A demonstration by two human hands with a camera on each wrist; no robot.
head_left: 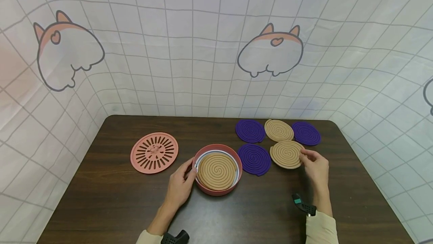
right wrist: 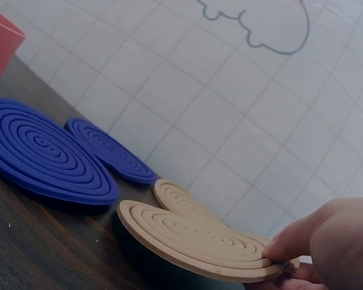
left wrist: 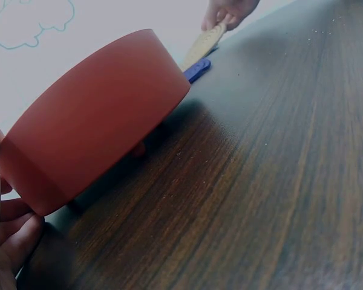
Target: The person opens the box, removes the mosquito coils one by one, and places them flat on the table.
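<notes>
My left hand grips the left side of a round red mosquito coil holder; in the left wrist view its fingers hold the wall low down. Inside the holder, within a whitish ring, lies a tan mosquito coil. To the right, my right hand pinches the right edge of another tan mosquito coil between thumb and fingers. The right wrist view shows this held coil tilted, a shadow under its near edge. Beside it lies a purple mosquito coil.
Behind the held coil lie a tan coil and two purple coils, one at left and one at right. A pink slotted lid rests left of the holder. A white gridded cloth hangs behind the dark wooden table.
</notes>
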